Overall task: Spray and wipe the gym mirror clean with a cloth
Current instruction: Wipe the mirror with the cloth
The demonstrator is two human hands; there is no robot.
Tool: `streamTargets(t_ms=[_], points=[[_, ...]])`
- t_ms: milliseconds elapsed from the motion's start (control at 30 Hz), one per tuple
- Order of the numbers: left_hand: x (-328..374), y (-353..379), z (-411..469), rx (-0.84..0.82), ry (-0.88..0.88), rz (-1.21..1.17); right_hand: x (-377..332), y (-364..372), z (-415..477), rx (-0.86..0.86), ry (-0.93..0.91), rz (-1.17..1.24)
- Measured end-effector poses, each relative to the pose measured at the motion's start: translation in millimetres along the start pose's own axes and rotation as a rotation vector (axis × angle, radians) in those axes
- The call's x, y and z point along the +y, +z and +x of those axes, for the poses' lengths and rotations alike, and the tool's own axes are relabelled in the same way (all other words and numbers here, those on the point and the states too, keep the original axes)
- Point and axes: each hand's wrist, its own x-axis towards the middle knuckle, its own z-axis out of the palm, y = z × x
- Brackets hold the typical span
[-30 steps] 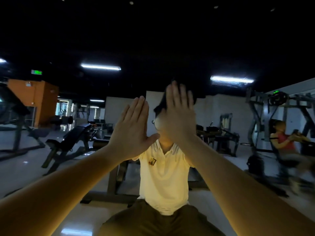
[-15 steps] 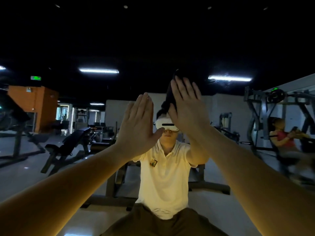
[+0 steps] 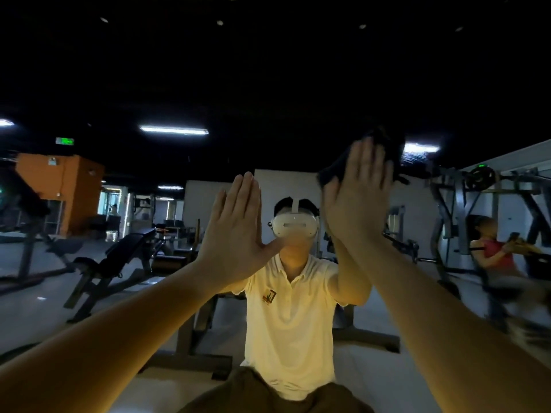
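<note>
The gym mirror (image 3: 268, 84) fills the whole view and reflects a dim gym. My right hand (image 3: 354, 198) lies flat on the glass with fingers up, pressing a dark cloth (image 3: 386, 146) against it. The cloth sticks out above and to the left of the fingers. To its left, my left hand (image 3: 235, 231) rests flat on the mirror, fingers together, thumb spread, holding nothing. No spray bottle is in view.
The mirror shows my own reflection (image 3: 289, 308) in a white polo shirt and headset, a weight bench (image 3: 119, 263) on the left, and a machine (image 3: 477, 204) on the right with a person in red (image 3: 495, 251) seated at it. Ceiling strip lights glow above.
My right hand has slid the cloth rightward and slightly up across the glass, uncovering the reflected headset. My left hand has stayed flat in nearly the same spot.
</note>
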Motion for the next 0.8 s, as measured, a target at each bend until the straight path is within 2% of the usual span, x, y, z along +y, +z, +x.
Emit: streamTargets(t_ms=[100, 233, 300, 433, 800], points=[[-7, -10, -3, 0.006, 0.008, -0.094, -52, 6, -5, -0.027, -0.198, 0.031], [-22, -17, -20, 0.082, -0.041, -0.129, -104, 15, -19, -0.131, -0.619, 0.085], [-23, -20, -27, 0.081, -0.084, -0.131, -103, 16, -20, -0.140, -0.691, 0.103], [-4, -18, -29, 0.095, -0.059, -0.112, -63, 13, -12, -0.083, -0.605, 0.051], [94, 5, 21, 0.047, 0.052, -0.037, 123, -19, 17, 0.000, -0.151, -0.020]])
